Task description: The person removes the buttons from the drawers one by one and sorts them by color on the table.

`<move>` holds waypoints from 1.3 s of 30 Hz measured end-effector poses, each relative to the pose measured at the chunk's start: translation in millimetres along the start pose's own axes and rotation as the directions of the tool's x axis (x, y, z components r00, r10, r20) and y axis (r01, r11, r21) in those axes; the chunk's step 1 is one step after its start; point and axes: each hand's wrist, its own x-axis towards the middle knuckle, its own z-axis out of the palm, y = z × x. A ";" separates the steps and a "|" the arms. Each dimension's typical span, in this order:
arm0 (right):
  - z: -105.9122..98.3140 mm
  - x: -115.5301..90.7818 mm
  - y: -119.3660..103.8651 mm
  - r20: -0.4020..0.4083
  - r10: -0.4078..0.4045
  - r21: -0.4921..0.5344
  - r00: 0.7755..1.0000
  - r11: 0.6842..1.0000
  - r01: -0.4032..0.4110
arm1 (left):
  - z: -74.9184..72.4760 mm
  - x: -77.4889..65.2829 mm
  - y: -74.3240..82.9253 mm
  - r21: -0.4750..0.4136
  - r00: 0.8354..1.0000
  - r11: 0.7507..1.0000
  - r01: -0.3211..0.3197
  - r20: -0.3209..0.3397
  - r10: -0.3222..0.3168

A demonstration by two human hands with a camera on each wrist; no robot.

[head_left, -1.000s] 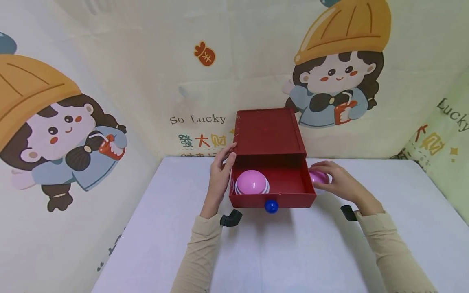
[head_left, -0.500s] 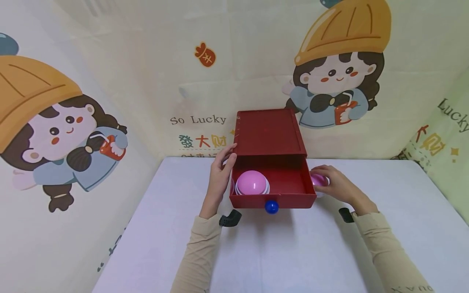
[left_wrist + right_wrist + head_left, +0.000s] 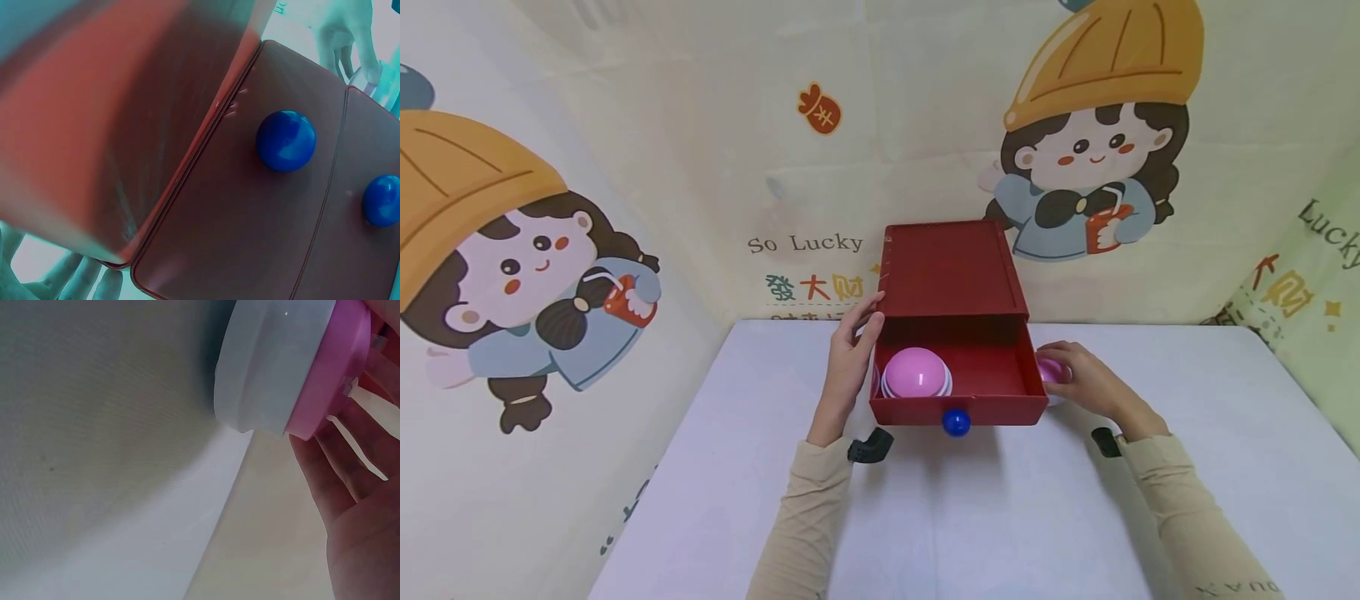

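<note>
A red drawer box (image 3: 951, 271) stands on the white table with its drawer (image 3: 958, 410) pulled out. Inside the drawer, on the left, sits a round jar (image 3: 916, 372) with a pink domed lid and white base. My left hand (image 3: 848, 354) rests along the box's left side, thumb at the front corner and fingers fairly straight. At the box's right side, my right hand (image 3: 1090, 379) grips a second pink-lidded jar (image 3: 300, 369) by its lid, fingers round the pink edge. The drawer wall partly hides that jar in the head view.
A blue knob (image 3: 956, 422) sticks out from the drawer front. In the left wrist view, two blue knobs show on adjoining red fronts. Behind the table (image 3: 940, 517) hangs a cloth backdrop (image 3: 925, 158) with printed cartoons, and it also runs along both sides.
My right hand has shifted slightly left and down with the jar, closer to the drawer's right side. The left hand, the box and the jar in the drawer stay as they were.
</note>
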 end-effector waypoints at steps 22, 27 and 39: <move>5.8 -4.9 -1.1 0.028 0.024 0.079 0.999 0.997 -0.026 | -0.1 0.5 -1.1 -0.008 1.000 1.000 -0.010 -0.008 0.010; 0.2 -6.4 -3.5 0.008 -0.018 0.065 1.000 0.998 0.018 | -0.6 7.2 -21.1 -0.021 0.999 0.999 -0.033 -0.017 0.033; -15.1 -12.5 -18.4 -0.025 -0.041 0.045 0.999 0.998 0.042 | -0.5 1.4 -4.2 -0.029 1.000 1.000 -0.011 -0.003 0.011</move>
